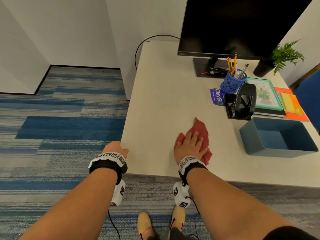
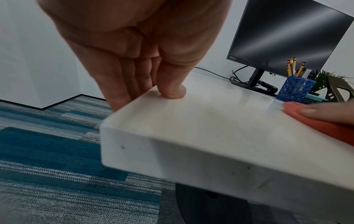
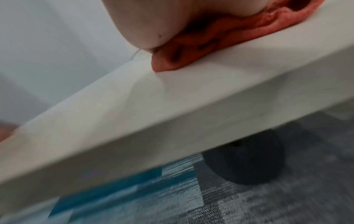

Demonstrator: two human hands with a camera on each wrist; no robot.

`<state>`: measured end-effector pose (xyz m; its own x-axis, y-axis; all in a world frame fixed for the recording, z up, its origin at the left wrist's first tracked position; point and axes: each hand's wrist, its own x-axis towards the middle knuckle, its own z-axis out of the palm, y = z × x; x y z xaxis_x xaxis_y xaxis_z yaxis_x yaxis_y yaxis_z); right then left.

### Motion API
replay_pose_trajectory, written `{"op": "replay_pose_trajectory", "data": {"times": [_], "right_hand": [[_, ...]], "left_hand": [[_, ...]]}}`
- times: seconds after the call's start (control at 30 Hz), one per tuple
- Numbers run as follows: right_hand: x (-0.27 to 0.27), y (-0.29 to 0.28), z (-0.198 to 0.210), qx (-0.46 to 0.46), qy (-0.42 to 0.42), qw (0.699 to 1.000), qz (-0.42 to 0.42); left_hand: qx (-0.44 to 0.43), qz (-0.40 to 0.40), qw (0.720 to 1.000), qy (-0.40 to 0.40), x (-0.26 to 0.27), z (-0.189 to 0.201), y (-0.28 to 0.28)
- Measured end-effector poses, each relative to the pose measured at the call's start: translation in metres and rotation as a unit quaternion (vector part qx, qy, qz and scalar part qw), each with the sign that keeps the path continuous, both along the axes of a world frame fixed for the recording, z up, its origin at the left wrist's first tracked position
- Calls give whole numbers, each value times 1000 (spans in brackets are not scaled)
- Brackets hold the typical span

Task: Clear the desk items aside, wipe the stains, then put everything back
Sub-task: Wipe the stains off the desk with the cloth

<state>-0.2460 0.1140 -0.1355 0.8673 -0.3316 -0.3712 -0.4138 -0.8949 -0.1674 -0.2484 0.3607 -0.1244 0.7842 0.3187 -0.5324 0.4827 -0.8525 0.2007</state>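
Observation:
My right hand [image 1: 190, 144] lies flat, fingers straight, pressing a red cloth [image 1: 201, 128] onto the white desk [image 1: 164, 80] near its front edge. The right wrist view shows the heel of that hand [image 3: 143, 22] on the bunched cloth [image 3: 210, 45]. My left hand [image 1: 116, 149] holds the desk's left edge by the front corner. Its thumb [image 2: 172, 89] presses on top and its fingers [image 2: 122, 84] run down the side. A faint yellowish stain [image 2: 210, 112] shows on the desk top between my hands.
Pushed to the right stand a blue pen holder [image 1: 232, 82], black hole punch [image 1: 242, 101], ClayGo packet [image 1: 216, 97], framed picture on books [image 1: 265, 94], orange folders [image 1: 292, 104], an empty blue tray [image 1: 277, 135] and a plant [image 1: 280, 58]. A monitor [image 1: 233, 23] stands at the back.

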Motion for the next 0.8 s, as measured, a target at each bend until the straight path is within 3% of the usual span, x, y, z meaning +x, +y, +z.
{"op": "replay_pose_trajectory", "data": {"times": [0.07,0.17,0.27,0.4,0.63,0.8], "right_hand": [[-1,24,3,13,2,993,114],[-19,66,10,46,14,951,307],[-35,94,9,52,28,910,411],[-13,100,8,36,33,893,447],[46,120,6,29,44,936,349],[-1,126,7,43,24,880,473]], "left_hand": [[-10,-2,1000,-5,-2,0,1],[-32,-2,999,-16,-6,2,4],[-50,-5,998,-31,-8,2,7],[-54,-20,998,-38,-14,5,8],[-61,-35,997,-38,-17,1,13],[-27,-43,997,-59,-14,-2,11]]}}
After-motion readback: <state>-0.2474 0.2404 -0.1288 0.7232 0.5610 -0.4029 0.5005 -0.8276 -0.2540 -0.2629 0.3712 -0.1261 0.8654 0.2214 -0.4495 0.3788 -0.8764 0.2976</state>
